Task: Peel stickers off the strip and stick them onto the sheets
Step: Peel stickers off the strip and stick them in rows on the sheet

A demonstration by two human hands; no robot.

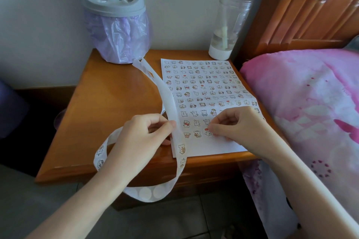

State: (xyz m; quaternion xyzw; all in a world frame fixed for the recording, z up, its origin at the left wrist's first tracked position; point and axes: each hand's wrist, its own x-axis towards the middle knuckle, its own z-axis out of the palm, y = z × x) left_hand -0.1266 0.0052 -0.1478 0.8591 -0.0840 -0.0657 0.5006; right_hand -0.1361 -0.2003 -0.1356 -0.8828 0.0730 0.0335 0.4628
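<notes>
White paper sheet (pixel 217 147) nearly filled with small cartoon stickers; right hand (pixel 236 124) presses one into the unfinished bottom row, left hand (pixel 143 134) pinches the long translucent backing strip (pixel 169 103), stickers remaining.

Sheet (pixel 206 91) was white w/ rows of small cartoon animals in black outline, some w/ red or tan bits, down to its near edge. Strip (pixel 169 103) was white, semi-translucent; near loop had same cartoon stickers plus pale blank circles. Nightstand (pixel 108 103) was glossy orange-brown wood. Bin (pixel 114 15) at its far left corner was grey, w/ pale purple see-through liner. Bottle (pixel 227 25) at far right corner was clear w/ white base. Headboard (pixel 310 6) was orange-brown, ribbed. Bedding (pixel 310 103) was pink w/ white patches & darker pink marks.
</notes>
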